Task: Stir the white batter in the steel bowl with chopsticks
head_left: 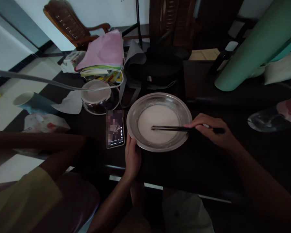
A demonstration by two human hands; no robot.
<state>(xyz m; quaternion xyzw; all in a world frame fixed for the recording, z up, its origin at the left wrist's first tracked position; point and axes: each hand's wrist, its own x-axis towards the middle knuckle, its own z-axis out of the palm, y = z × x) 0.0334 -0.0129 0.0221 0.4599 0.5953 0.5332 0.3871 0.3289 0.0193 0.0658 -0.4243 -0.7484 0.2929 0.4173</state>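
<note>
Here's the bowl, front and centre on the dark table, near its edge, within easy reach of both arms. Pale liquid covers its bottom, well below the rim, which probably guards against slopping.

The right hand comes in from the right, closed firmly on the chopsticks. They're together, lying low across the right rim, tips at the liquid; holding them far back looks like a way to keep the fingers dry.

Over at the near left, the left hand is up against the bowl's side, fingers fairly straight, apparently to steady it. Does it pinch the rim or just press? Can't tell; the bowl hides the fingertips.

Just left of the bowl lies the phone, lit screen up, presumably there for easy viewing. Further left, another person's arm is bent at the table. The pot, papers and bag sit on the far side, leaving elbow room.
</note>
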